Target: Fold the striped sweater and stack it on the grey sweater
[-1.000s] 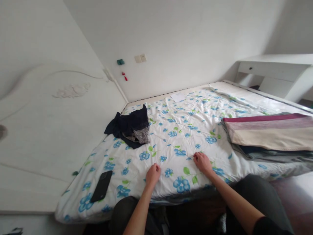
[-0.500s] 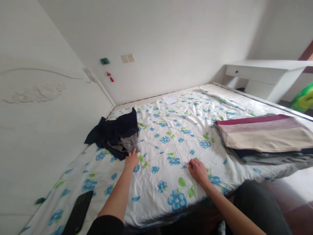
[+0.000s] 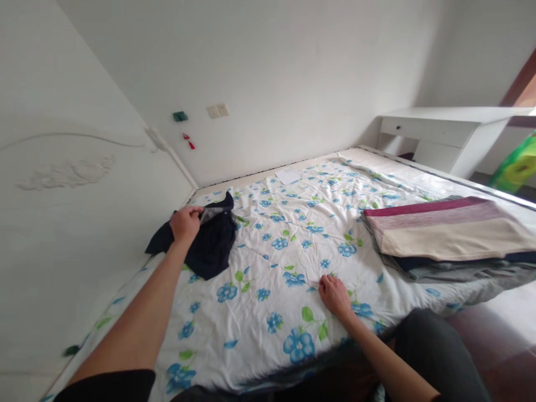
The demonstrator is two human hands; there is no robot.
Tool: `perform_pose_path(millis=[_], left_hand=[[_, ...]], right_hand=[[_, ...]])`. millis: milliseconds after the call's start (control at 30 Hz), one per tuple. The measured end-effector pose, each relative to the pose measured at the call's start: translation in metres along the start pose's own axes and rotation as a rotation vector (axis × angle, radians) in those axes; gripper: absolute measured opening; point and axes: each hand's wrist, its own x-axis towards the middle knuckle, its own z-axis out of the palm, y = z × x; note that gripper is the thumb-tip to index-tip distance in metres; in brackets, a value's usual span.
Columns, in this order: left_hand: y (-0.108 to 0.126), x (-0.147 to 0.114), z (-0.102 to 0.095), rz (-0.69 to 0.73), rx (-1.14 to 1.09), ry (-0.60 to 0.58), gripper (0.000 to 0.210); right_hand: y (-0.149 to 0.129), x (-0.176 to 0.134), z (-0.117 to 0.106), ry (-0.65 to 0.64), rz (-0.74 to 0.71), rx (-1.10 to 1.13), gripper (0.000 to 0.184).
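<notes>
A navy garment with a mottled grey part (image 3: pixel 213 245) lies crumpled on the left of the bed, against the headboard. My left hand (image 3: pixel 185 223) pinches its grey edge between thumb and fingers, with that edge folded back over the navy cloth. What kind of garment it is, I cannot make out. My right hand (image 3: pixel 334 293) rests on the flowered bedsheet (image 3: pixel 251 335) near the front edge, its fingers curled in and nothing visible in them.
At the right, a stack of folded clothes (image 3: pixel 444 229) has a maroon, pink and cream piece on top. A white sheet of paper (image 3: pixel 288 176) lies near the far edge. Behind the bed's right corner stands a white desk (image 3: pixel 439 131). The headboard (image 3: pixel 71 234) borders the left.
My left hand has moved up and left, pulling the grey edge of the garment back over the navy part. The phone is now out of sight. My right hand stays put.
</notes>
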Motion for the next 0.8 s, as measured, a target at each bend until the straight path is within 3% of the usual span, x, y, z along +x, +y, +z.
perform_pose_path(millis=[67, 133, 233, 300, 333, 367, 433, 533, 633, 700, 800], left_hand=[[0.034, 0.039, -0.065, 0.164, -0.076, 0.153, 0.03], [0.066, 0.077, -0.134, 0.391, -0.127, 0.338, 0.04], [0.101, 0.12, -0.225, 0.592, -0.084, 0.599, 0.058], [0.115, 0.13, -0.258, 0.69, -0.05, 0.706, 0.076], [0.119, 0.127, -0.262, 0.73, -0.041, 0.711, 0.084], [0.121, 0.117, -0.256, 0.754, -0.048, 0.675, 0.088], [0.122, 0.076, -0.217, 0.729, -0.112, 0.494, 0.074], [0.107, -0.028, -0.115, 0.512, -0.309, 0.019, 0.048], [0.073, -0.15, -0.009, 0.275, -0.402, -0.371, 0.062], [0.044, -0.218, 0.044, 0.054, -0.479, -0.454, 0.073], [0.0, -0.284, 0.093, -0.174, -0.612, -0.473, 0.083]], right_hand=[[0.0, 0.0, 0.0, -0.01, 0.002, 0.0, 0.016], [-0.001, -0.001, -0.001, -0.021, 0.004, -0.001, 0.016], [-0.001, -0.003, -0.002, -0.029, 0.007, 0.007, 0.016], [-0.002, -0.004, -0.004, -0.026, 0.005, 0.028, 0.016], [-0.002, -0.004, -0.005, -0.023, 0.004, 0.044, 0.017], [-0.001, -0.005, -0.007, -0.023, 0.002, 0.067, 0.018], [0.001, -0.005, -0.01, -0.029, 0.007, 0.125, 0.02], [0.01, -0.005, -0.016, -0.018, 0.059, 0.203, 0.022], [0.021, -0.008, -0.022, 0.044, 0.128, 0.235, 0.022], [0.027, -0.013, -0.028, 0.044, 0.131, 0.244, 0.018], [0.03, -0.028, -0.039, 0.064, 0.193, 0.3, 0.014]])
